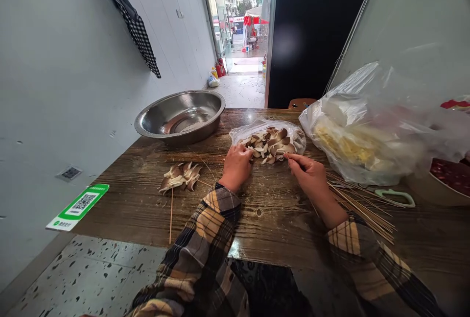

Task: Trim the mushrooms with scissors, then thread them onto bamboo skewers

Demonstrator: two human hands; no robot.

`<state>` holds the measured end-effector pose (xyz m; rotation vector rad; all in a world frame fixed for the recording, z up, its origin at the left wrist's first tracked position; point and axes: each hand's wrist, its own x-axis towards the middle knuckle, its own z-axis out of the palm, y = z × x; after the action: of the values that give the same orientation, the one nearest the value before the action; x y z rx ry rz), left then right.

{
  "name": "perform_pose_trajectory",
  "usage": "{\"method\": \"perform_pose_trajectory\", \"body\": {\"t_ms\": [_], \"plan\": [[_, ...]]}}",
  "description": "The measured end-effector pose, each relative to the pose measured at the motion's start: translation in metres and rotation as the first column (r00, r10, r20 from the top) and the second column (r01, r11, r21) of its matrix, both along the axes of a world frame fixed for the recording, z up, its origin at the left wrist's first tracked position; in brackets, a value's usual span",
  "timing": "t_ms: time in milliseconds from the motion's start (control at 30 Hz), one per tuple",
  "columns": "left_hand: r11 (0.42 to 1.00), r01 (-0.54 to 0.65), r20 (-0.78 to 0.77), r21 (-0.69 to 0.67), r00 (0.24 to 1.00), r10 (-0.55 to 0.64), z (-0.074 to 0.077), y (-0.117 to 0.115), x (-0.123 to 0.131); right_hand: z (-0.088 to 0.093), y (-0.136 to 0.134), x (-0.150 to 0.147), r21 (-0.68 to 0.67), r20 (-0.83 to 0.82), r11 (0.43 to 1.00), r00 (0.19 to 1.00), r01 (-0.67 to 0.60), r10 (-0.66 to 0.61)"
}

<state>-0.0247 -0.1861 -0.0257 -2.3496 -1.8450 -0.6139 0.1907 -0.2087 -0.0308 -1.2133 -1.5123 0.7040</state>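
Observation:
Brown-capped oyster mushrooms (278,141) lie heaped on a clear plastic bag (299,135) in the middle of the table. At the heap's near left edge is my left hand (237,166), its fingers curled together on a pale mushroom there. My right hand (310,175) is at the heap's right side, thumb and forefinger pinched. A thin wooden skewer seems to run under its palm; the hand hides most of it. Left of my left hand lies a bunch of mushrooms (179,176) on a skewer (171,216), whose bare end points toward me.
A steel basin (179,116) stands at the back left. Loose skewers (363,211) and pale green-handled scissors (396,197) lie right of my right hand. Behind them bulges a plastic bag (352,135) with yellow food, beside a bowl (433,189). A QR-code sign (81,204) is at the left.

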Motion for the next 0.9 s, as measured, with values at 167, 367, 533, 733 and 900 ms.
{"method": "perform_pose_trajectory", "body": {"t_ms": [167, 367, 533, 733, 900], "plan": [[0.999, -0.032, -0.015, 0.001, 0.999, 0.032, -0.004, 0.003, -0.003, 0.001, -0.001, 0.0, 0.002, 0.014, 1.0, 1.0, -0.02, 0.02], [1.0, -0.018, 0.536, 0.017, 0.844, 0.006, -0.005, 0.009, -0.006, 0.002, -0.002, -0.001, -0.023, -0.005, 0.999, 1.0, -0.024, 0.024], [0.976, 0.193, 0.975, -0.104, 0.215, 0.062, 0.002, 0.008, -0.004, 0.004, -0.005, -0.002, -0.038, 0.007, 0.995, 0.996, -0.091, 0.091], [0.963, 0.247, 0.977, -0.111, -0.152, 0.152, 0.007, 0.006, -0.004, 0.008, -0.01, -0.004, -0.095, 0.082, 0.972, 0.971, -0.216, 0.224], [0.954, 0.28, 0.935, -0.112, -0.295, 0.196, 0.008, 0.004, -0.007, 0.01, -0.013, -0.006, -0.092, 0.135, 0.951, 0.942, -0.296, 0.307]]}}
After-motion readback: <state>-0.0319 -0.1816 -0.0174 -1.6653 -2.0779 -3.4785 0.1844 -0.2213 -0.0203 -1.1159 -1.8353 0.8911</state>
